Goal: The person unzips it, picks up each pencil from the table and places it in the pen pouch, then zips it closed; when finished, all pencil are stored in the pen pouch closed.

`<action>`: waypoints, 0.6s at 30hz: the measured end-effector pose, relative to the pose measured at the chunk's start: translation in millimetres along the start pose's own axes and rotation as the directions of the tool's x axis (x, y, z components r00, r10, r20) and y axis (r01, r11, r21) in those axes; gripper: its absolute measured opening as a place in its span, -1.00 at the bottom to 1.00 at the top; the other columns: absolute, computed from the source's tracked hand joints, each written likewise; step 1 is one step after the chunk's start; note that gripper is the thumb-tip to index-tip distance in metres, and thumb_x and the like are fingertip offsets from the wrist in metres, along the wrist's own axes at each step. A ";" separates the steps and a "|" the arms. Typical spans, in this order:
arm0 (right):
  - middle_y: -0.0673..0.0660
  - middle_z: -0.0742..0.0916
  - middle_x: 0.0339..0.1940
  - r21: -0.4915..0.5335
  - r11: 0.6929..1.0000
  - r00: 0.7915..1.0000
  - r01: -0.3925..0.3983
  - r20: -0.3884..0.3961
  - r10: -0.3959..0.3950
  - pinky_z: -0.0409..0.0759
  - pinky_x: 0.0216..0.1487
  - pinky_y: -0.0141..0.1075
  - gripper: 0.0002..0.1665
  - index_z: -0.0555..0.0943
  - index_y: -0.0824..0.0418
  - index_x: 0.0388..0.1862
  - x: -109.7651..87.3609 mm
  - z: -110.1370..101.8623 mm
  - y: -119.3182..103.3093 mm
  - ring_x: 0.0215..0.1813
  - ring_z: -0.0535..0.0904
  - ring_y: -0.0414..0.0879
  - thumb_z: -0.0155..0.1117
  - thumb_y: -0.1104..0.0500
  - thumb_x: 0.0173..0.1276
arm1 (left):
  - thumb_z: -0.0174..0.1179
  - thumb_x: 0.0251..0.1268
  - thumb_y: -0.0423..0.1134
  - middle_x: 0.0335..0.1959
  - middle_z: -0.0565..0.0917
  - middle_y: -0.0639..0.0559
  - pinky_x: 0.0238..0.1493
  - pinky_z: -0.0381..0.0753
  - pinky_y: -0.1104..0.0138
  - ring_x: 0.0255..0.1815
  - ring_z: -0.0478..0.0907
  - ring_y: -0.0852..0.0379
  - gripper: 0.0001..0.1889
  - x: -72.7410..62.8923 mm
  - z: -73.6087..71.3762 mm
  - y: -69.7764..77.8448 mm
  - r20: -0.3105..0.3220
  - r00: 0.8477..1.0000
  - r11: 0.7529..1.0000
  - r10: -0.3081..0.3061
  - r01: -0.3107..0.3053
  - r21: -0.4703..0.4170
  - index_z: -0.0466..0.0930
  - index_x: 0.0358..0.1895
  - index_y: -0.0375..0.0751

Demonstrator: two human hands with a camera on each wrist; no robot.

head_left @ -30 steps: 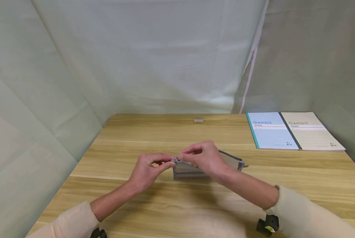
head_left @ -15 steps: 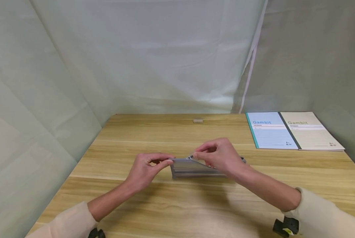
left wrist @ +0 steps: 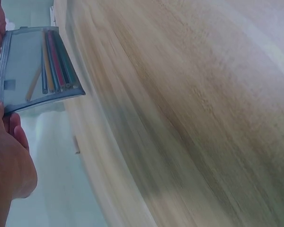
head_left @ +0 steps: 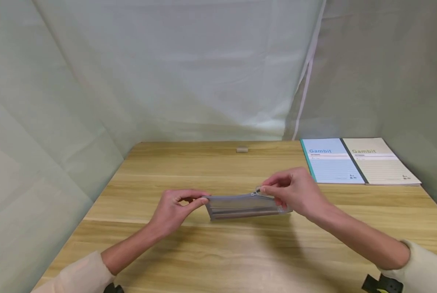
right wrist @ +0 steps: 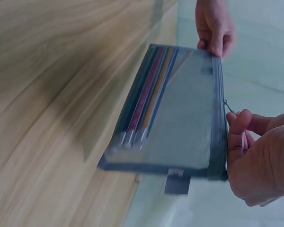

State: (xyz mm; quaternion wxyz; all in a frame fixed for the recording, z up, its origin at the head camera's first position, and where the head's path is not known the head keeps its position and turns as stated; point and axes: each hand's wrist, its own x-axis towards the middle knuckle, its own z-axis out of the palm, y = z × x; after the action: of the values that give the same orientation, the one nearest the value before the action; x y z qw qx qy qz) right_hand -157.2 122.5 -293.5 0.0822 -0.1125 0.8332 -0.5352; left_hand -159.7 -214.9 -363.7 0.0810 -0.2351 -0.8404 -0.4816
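Note:
A see-through mesh pencil case (head_left: 236, 206) with grey edging stands upright on the table between both hands. Several coloured pencils (right wrist: 149, 94) lie along its bottom, seen through the mesh in both wrist views. My left hand (head_left: 176, 209) pinches the top left corner of the case between thumb and fingers. With thumb and index finger my right hand (head_left: 299, 193) pinches the zipper pull (right wrist: 229, 107), part way along the top edge toward the right end. Left of the pull the zipper is closed; to its right the hand partly hides the opening.
Two notebooks (head_left: 332, 162), one blue and one cream, lie side by side at the back right of the wooden table (head_left: 203, 252). A small grey block (head_left: 242, 150) rests near the back edge. Pale fabric walls (head_left: 203, 81) rise behind and at the sides.
My right hand has drawn the zipper pull from the left corner rightward along the top edge, closing the case behind it. The left hand keeps its grip on the corner.

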 end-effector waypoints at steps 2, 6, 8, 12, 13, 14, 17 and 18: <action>0.14 0.66 -0.62 -0.003 1.000 1.000 -0.007 -0.013 0.007 0.55 -0.61 -0.28 -0.82 0.84 0.26 -0.12 -2.3 -7.1 1.6 -0.60 0.52 0.02 0.58 0.19 0.37 | 0.48 0.37 -0.21 -0.13 0.84 0.26 -0.14 0.78 0.34 -0.17 0.79 0.19 -0.88 -0.4 -1.1 -0.2 -0.003 1.000 1.000 -0.007 0.007 0.006 0.89 -0.09 0.06; 0.14 0.68 -0.59 0.000 1.000 0.999 -0.018 -0.042 0.018 0.58 -0.56 -0.29 -0.78 0.84 0.29 -0.08 -7.2 -21.9 6.8 -0.58 0.53 -0.05 0.56 0.19 0.37 | 0.48 0.38 -0.20 -0.13 0.84 0.26 -0.15 0.78 0.33 -0.16 0.79 0.18 -0.89 -0.9 -3.3 -1.0 -0.006 1.000 1.000 -0.008 0.008 0.016 0.89 -0.09 0.06; 0.13 0.70 -0.56 0.011 0.999 0.998 -0.031 -0.056 0.031 0.61 -0.53 -0.28 -0.76 0.82 0.32 -0.06 -10.4 -30.2 10.1 -0.56 0.54 -0.07 0.55 0.20 0.39 | 0.48 0.38 -0.20 -0.13 0.84 0.25 -0.16 0.78 0.33 -0.16 0.79 0.18 -0.89 -1.8 -4.6 -2.7 -0.008 1.000 1.000 -0.013 0.013 0.018 0.89 -0.09 0.05; 0.09 0.72 -0.51 0.007 0.997 0.993 -0.072 -0.098 0.072 0.63 -0.45 -0.27 -0.70 0.80 0.36 -0.03 -17.9 -47.9 18.0 -0.52 0.57 -0.09 0.54 0.16 0.41 | 0.48 0.38 -0.22 -0.13 0.84 0.26 -0.16 0.77 0.32 -0.15 0.78 0.18 -0.89 -5.6 -7.8 -7.8 -0.019 0.999 0.999 -0.028 0.028 0.025 0.89 -0.10 0.06; 0.08 0.73 -0.49 0.006 0.997 0.991 -0.081 -0.104 0.081 0.65 -0.43 -0.27 -0.69 0.79 0.36 -0.01 -19.8 -51.9 20.2 -0.51 0.58 -0.09 0.53 0.15 0.42 | 0.48 0.37 -0.23 -0.14 0.84 0.26 -0.15 0.78 0.31 -0.15 0.79 0.18 -0.88 -6.4 -8.6 -8.9 -0.023 0.999 0.999 -0.029 0.029 0.025 0.89 -0.10 0.06; 0.07 0.73 -0.47 0.007 0.996 0.990 -0.094 -0.107 0.094 0.66 -0.41 -0.27 -0.68 0.78 0.37 0.00 -21.5 -55.4 22.5 -0.49 0.58 -0.10 0.53 0.14 0.43 | 0.48 0.37 -0.23 -0.14 0.84 0.26 -0.15 0.78 0.31 -0.15 0.79 0.18 -0.88 -7.0 -9.3 -10.0 -0.024 0.999 0.999 -0.026 0.027 0.028 0.89 -0.10 0.06; 0.05 0.77 -0.39 0.024 0.993 0.988 -0.113 -0.104 0.115 0.70 -0.38 -0.26 -0.64 0.76 0.39 0.03 -25.2 -62.6 29.6 -0.46 0.59 -0.10 0.51 0.13 0.45 | 0.47 0.38 -0.23 -0.13 0.84 0.25 -0.11 0.79 0.30 -0.14 0.79 0.19 -0.88 -6.6 -9.7 -11.4 -0.023 1.000 0.999 -0.017 0.018 0.032 0.89 -0.09 0.06; 0.04 0.77 -0.38 0.032 0.992 0.988 -0.120 -0.098 0.122 0.70 -0.37 -0.26 -0.63 0.76 0.40 0.04 -25.8 -63.9 31.8 -0.46 0.60 -0.10 0.51 0.13 0.45 | 0.47 0.39 -0.22 -0.13 0.84 0.25 -0.11 0.79 0.30 -0.14 0.79 0.19 -0.88 -6.0 -9.5 -11.7 -0.019 1.000 0.999 -0.013 0.014 0.032 0.89 -0.09 0.06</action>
State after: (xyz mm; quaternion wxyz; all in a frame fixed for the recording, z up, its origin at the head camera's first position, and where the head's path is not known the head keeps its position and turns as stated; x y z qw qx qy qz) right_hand -152.0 198.2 -295.6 0.0744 -0.0338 0.8345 -0.5449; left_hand -160.8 -229.8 -369.9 0.0891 -0.2236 -0.8487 -0.4709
